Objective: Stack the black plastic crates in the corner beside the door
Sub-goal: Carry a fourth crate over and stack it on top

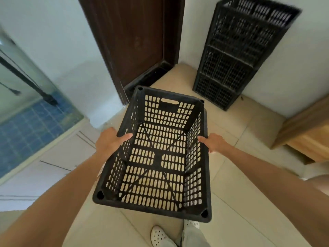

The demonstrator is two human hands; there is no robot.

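Note:
I hold an empty black perforated crate [160, 157] in the air in front of me, open side up, above the floor. My left hand [111, 141] grips its left long rim and my right hand [212, 142] grips its right long rim. A tall stack of black crates [236, 56] stands against the wall in the corner, to the right of the dark brown door [131, 38]. The held crate is well short of the stack, down and to the left of it.
Beige floor tiles [236, 202] lie between me and the stack. A wooden piece of furniture [308, 132] juts in at the right. A glass partition with blue tiles [26, 122] is at the left. My white shoes [160, 236] show at the bottom.

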